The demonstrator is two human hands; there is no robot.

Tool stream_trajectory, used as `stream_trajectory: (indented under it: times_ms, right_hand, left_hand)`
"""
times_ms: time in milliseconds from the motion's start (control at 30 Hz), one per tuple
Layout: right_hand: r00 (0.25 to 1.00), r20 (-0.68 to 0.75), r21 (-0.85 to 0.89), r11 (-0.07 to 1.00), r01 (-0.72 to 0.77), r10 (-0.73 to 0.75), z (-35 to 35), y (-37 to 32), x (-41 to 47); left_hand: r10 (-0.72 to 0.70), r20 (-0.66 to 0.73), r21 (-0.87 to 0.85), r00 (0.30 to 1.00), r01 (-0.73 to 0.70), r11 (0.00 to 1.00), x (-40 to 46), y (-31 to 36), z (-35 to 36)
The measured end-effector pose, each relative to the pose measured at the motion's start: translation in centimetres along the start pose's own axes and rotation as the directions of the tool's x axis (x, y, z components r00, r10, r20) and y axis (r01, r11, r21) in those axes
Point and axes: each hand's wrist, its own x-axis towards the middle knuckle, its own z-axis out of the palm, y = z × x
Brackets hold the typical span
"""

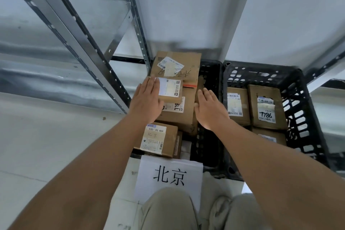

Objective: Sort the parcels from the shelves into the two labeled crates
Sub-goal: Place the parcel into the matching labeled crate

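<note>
Seen from the head camera, the person looked down on two black plastic crates standing side by side on a pale floor below a metal shelf frame (pixel 78 39). The left crate (pixel 209 140) was filled with brown cardboard parcels, and a white paper sign (pixel 169 175) printed with the characters 北京 lay against its near edge. The left hand (pixel 146 101) lay flat with straight fingers, resting on the left edge of a small parcel (pixel 170 89) bearing a white label, which sat on top of the heap. The right hand (pixel 210 110) was likewise flat and spread, its fingers straight, against the right side of the larger parcel (pixel 179 115) underneath; neither hand curled around anything. Behind these lay a big box (pixel 179 67) with a taped label and handwriting, and at the near end of the crate a smaller box (pixel 158 139) carried a label reading D30-D5 A68. The right crate (pixel 306 110), its latticed walls showing, held fewer parcels: one narrow box (pixel 237 105) on the left and one box (pixel 267 107) with 7786 written on its label, with another partly hidden in front of them. The person's knees in light trousers (pixel 168 211) showed at the bottom edge.
</note>
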Motion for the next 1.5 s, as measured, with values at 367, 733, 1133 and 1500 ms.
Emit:
stream_trajectory:
  times_ms: [367, 733, 1133, 1500]
  right_hand:
    - [0.995, -0.028, -0.035, 0.995, -0.097, 0.096, -22.0, -2.1, -10.4]
    - [0.976, -0.148, -0.068, 0.983, -0.170, 0.159, -44.3, -5.7, -23.3]
    - [0.876, -0.467, -0.082, 0.980, -0.182, 0.124, -62.7, -0.1, -40.9]
    - [0.809, -0.552, -0.026, 0.965, -0.260, 0.203, -65.5, 18.3, -62.3]
  left_hand:
    - [0.040, 0.088, 0.054, 0.995, -0.045, 0.998, -2.7, 6.3, -23.4]
    - [0.151, -0.021, 0.072, 0.988, -0.150, 0.986, -7.8, 13.7, -48.5]
    - [0.220, -0.304, 0.039, 0.927, -0.218, 0.975, -17.7, 29.9, -65.2]
    - [0.327, -0.343, 0.001, 0.881, -0.348, 0.938, -31.0, 54.0, -66.1]
